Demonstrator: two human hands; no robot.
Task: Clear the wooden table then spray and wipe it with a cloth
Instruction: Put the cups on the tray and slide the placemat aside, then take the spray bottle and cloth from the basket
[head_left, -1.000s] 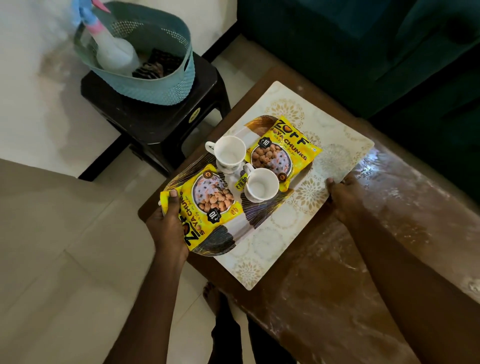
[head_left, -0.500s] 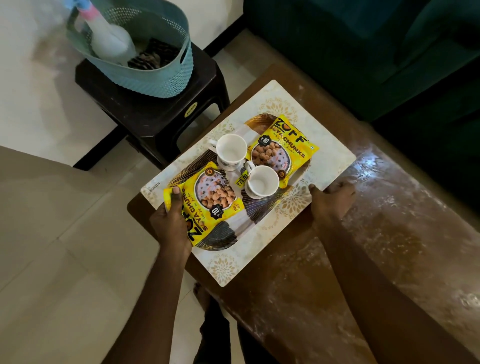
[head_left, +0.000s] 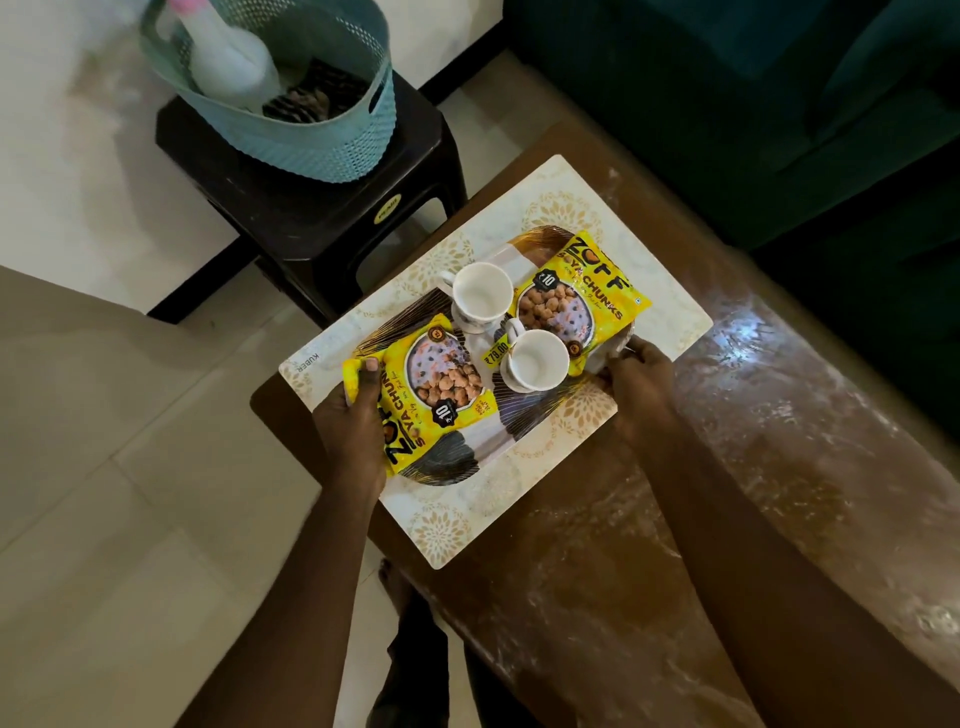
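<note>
Clearing: judging by the two-handed grip, the person is taking the loaded tray (head_left: 535, 415) off the wooden table (head_left: 727, 493); spraying and wiping are not yet beginning.
Tray: it is sitting over the placemat (head_left: 660, 291) at the table's 10 o'clock end. Whether it is already leaving the mat I cannot tell.
Left hand: the left hand (head_left: 358, 431) is clamping the tray's 8 o'clock end, its thumb pressing the near packet (head_left: 441, 384) onto the rim. The fingers underneath are hiding from view.
Right hand: the right hand (head_left: 641, 384) is curling its fingers over the rim at 4 o'clock, just beside the near cup (head_left: 535, 361).
Load: the far cup (head_left: 480, 293) is standing upright at the tray's 11 o'clock, and the far packet (head_left: 576, 301) is lying at 1 o'clock, overhanging the rim.
Handling: the tray is looking stiff and glossy, so probably slippery. The cups are looking breakable and free to slide, and the packets light and slick. Holding opposite ends and keeping it level is seeming the safest way.
Cleaning kit: the spray bottle (head_left: 228, 67) and cloth (head_left: 311, 96) are waiting in the basket (head_left: 322, 150) on the stool (head_left: 322, 218), at 10 o'clock from the tray.
</note>
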